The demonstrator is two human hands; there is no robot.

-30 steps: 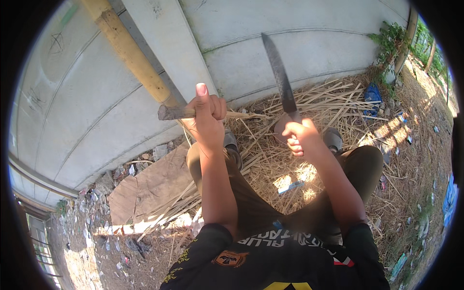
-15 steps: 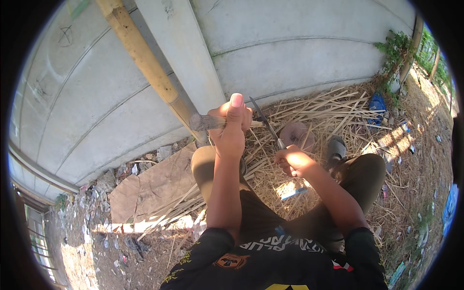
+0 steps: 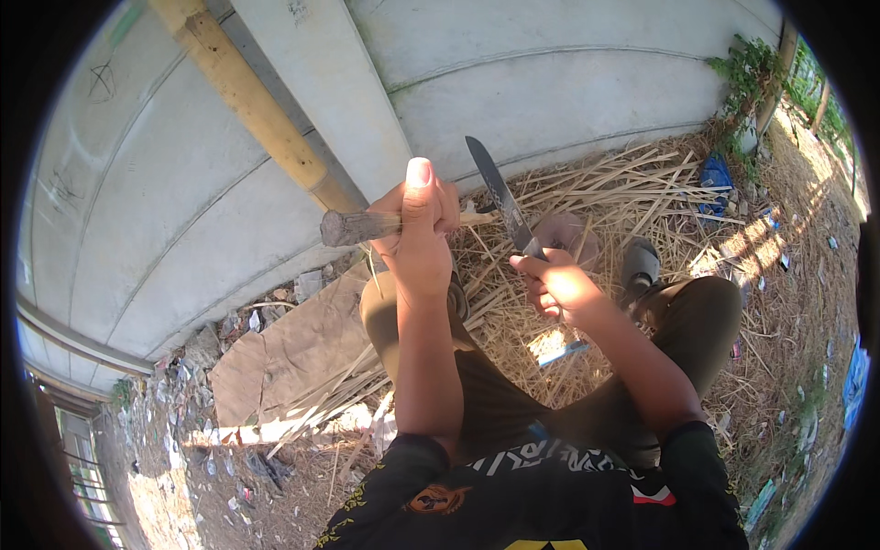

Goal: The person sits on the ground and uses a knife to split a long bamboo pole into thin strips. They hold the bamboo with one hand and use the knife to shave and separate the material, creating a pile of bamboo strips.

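Observation:
In front of my body, my left hand (image 3: 422, 234) is wrapped round a short wooden stick (image 3: 356, 228), thumb pointing up. The stick's thick grey end juts out to the left, and its pale, thinner end shows past the fingers on the right. My right hand (image 3: 561, 286) grips a long knife (image 3: 498, 191) by its handle. Its broad dark blade rises up and to the left, just right of the stick's pale end and apart from my left hand. Below the blade, a round pinkish-brown block (image 3: 576, 240) rests on the ground among shavings, partly hidden by my right hand.
Many pale split strips (image 3: 623, 188) lie heaped along the concrete wall (image 3: 550, 101). A thick bamboo pole (image 3: 247, 92) leans at the upper left. A brown flat sheet (image 3: 293, 344) lies left of my knees, with litter around it. A blue plastic bag (image 3: 715, 179) lies far right.
The knife has swung up and turned, so more of its blade's flat side shows. My left hand has shifted slightly left with the stick, exposing more of its thick end.

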